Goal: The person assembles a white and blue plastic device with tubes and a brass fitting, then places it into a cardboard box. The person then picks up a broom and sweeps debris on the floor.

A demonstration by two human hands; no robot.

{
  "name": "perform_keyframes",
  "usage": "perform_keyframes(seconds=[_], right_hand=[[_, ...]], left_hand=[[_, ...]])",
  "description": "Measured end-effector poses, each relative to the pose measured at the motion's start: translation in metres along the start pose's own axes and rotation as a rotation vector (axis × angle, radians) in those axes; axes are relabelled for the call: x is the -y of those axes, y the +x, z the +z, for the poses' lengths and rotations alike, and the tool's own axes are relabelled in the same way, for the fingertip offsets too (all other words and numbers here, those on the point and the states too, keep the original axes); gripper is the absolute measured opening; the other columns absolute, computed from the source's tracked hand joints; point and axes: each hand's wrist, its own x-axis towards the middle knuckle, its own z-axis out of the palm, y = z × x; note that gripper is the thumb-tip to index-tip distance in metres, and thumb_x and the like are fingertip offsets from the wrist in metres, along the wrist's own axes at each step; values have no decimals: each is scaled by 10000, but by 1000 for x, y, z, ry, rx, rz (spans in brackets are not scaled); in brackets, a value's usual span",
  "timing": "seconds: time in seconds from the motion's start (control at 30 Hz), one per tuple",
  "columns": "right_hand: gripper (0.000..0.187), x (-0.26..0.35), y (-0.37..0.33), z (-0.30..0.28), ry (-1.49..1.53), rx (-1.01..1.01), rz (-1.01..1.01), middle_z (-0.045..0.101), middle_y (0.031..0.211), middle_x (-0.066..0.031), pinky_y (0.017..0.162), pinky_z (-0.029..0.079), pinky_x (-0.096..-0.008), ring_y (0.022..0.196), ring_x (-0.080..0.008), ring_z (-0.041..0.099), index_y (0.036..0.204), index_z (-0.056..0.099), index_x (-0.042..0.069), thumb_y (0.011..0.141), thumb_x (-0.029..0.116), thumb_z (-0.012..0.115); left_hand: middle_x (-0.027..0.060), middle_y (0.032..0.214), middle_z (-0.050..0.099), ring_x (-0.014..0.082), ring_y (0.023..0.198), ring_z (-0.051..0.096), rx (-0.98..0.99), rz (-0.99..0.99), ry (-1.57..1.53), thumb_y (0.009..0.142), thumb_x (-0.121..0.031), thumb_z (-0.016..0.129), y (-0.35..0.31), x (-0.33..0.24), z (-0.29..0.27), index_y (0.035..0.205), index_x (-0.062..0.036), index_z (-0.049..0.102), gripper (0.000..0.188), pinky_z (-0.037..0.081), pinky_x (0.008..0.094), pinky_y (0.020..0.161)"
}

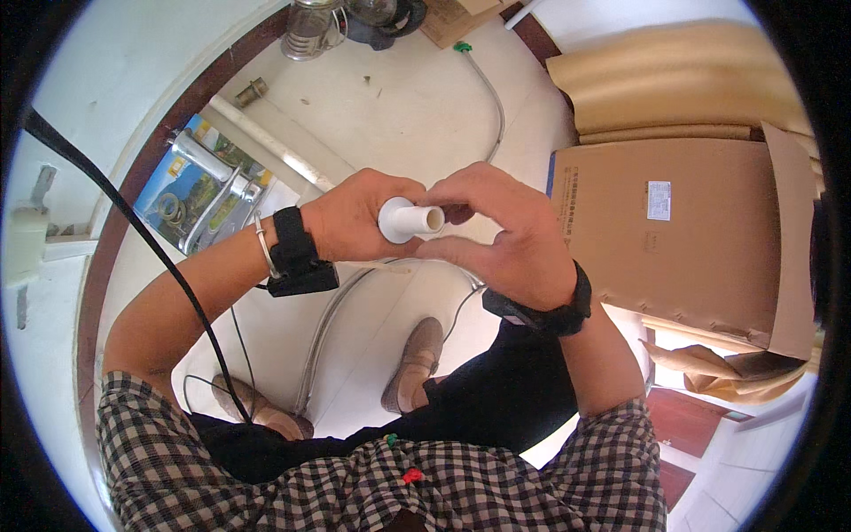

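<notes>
In front of me, at the middle of the view, is a white plastic pipe fitting (403,222) with a round flange and a short hollow tube, its open end facing right. My left hand (357,215) is closed round it from behind the flange. The thumb and fingers of my right hand (514,235) curl about the tube end, closed on it; part of those fingers is hidden. Below the hands a grey hose (330,306) runs over the pale floor (363,363) past my shoes.
A large cardboard box (683,230) stands at the right. On the left a chrome metal fixture (235,191) lies on a colourful printed sheet, beside a white pipe (266,140). Glass jars (312,31) and a thin hose (496,97) are at the back. A black cable (151,239) hangs across the left.
</notes>
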Motion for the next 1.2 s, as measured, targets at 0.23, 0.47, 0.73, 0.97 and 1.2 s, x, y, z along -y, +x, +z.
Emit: perform_keyframes(seconds=[0.23, 0.47, 0.73, 0.97, 1.2], right_hand=[[283, -4, -1, -3, -166, -33, 112, 639, 872, -102, 694, 510, -300, 773, -216, 632, 1026, 692, 62, 753, 4, 741], [311, -25, -3, -13, -165, -166, 153, 648, 984, -104, 773, 515, -291, 872, -209, 637, 1093, 670, 35, 791, -25, 706], [436, -35, 2, -20, -387, -197, 20, 618, 1166, -183, 913, 486, -367, 1042, -319, 614, 1274, 544, 21, 863, 81, 676], [405, -49, -3, -18, -130, -127, 228, 589, 1300, -153, 949, 467, -326, 1191, -231, 574, 1363, 489, -5, 1026, 220, 488], [456, -58, -3, -12, -200, -128, 186, 613, 1217, -161, 913, 505, -347, 1092, -245, 616, 1325, 510, -1, 917, 139, 660]], left_hand=[[51, 964, 675, 148, 897, 620, 44, -232, 91, 802, -170, 794, 1, -11, -1, 1119, -61, 609, 383, 502, 330, 826], [143, 842, 653, 246, 805, 657, 12, -239, 406, 892, -350, 676, -5, 15, 1, 1031, -28, 595, 360, 505, 347, 762], [69, 740, 615, 148, 609, 642, -1, -457, -212, 942, -360, 626, 10, -29, 13, 926, 15, 590, 377, 532, 297, 583], [79, 725, 616, 167, 578, 652, -3, -637, -408, 945, -345, 618, 13, -45, 15, 900, 22, 598, 371, 554, 300, 553], [83, 693, 617, 184, 562, 659, 12, -658, -419, 948, -355, 603, 13, -42, 17, 888, 43, 598, 403, 561, 307, 539]])
